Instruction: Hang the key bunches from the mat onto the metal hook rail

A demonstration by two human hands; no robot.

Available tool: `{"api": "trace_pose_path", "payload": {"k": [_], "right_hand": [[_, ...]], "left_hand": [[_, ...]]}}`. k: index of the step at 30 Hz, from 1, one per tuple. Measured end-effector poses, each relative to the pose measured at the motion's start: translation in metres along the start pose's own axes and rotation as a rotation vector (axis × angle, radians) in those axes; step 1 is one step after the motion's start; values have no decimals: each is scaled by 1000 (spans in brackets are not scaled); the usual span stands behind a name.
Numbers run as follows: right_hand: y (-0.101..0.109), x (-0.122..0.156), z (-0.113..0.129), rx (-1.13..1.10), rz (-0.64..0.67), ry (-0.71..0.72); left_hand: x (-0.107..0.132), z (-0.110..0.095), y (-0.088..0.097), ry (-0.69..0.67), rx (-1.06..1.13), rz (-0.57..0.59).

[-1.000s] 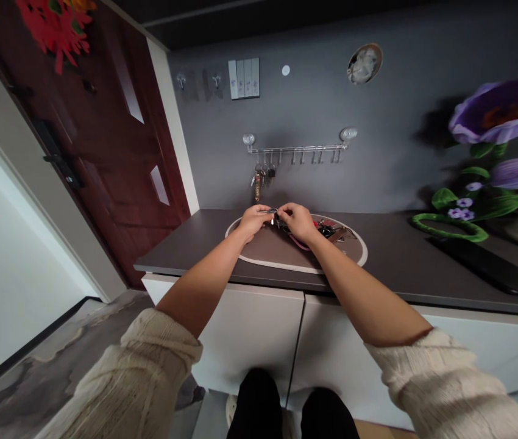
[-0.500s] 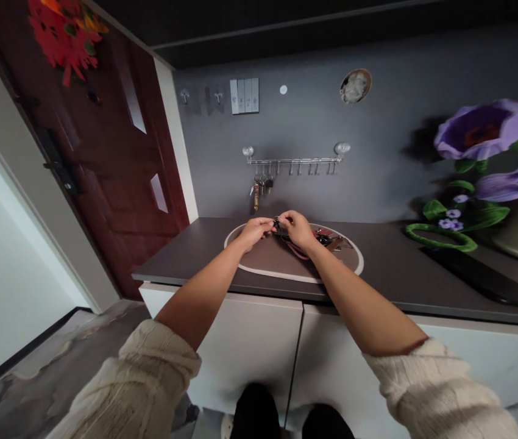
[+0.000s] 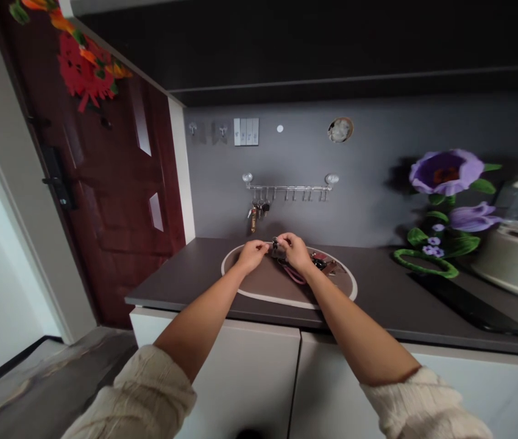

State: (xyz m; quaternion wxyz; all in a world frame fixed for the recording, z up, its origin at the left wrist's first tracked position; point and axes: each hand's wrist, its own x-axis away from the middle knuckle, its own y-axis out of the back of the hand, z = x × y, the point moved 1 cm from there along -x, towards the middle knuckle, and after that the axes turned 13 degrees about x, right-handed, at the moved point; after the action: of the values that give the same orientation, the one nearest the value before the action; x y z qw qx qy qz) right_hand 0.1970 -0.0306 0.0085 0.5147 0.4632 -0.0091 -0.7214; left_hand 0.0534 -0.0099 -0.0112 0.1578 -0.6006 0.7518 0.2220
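In the head view my right hand [image 3: 294,250] pinches a small bunch of keys [image 3: 275,245] by its ring, holding it just above the mat. Close on the other side is my left hand [image 3: 251,256], thumb and fingertips pressed together; whether anything is between them is too small to make out. Beneath both hands lies an oval brown mat [image 3: 268,285] with a pale rim. A pile of keys and straps [image 3: 320,262] rests on it, partly hidden behind my right hand and forearm.
On the wall a clear hook rail [image 3: 289,188] carries several keys [image 3: 259,210] at its left end. Purple fabric flowers [image 3: 446,174], a long black object [image 3: 473,305] and a white appliance [image 3: 515,262] stand or lie at the right. A dark shelf [image 3: 314,55] overhangs the counter.
My head has tilted up, so the scene sits lower in view. My hands have drawn slightly apart, the keys staying with my right hand.
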Motion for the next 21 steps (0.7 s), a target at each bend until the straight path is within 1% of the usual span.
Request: {"api": "trace_pose_path", "payload": {"k": [3,7,11,15,18,21], "right_hand": [[0,0,0,-18,-20,-9],[0,-1,0,-43,-40,-34],[2,-7,-2,-79,-57,-72],[7,-23,-2,-119,-70,-90],[12,-40,0,-154,-61,-79],[14,-59,4,-206,-39,-115]], "left_hand": [[-1,1,-1,-29,-78,-11],[-3,5,-2,-60,-127,-9],[-3,6,-3,-39,-149,-31],[-2,5,-4,1,-116,-30],[-2,7,-5,16,-95,-22],[-3,10,-5,32,-77,-4]]}}
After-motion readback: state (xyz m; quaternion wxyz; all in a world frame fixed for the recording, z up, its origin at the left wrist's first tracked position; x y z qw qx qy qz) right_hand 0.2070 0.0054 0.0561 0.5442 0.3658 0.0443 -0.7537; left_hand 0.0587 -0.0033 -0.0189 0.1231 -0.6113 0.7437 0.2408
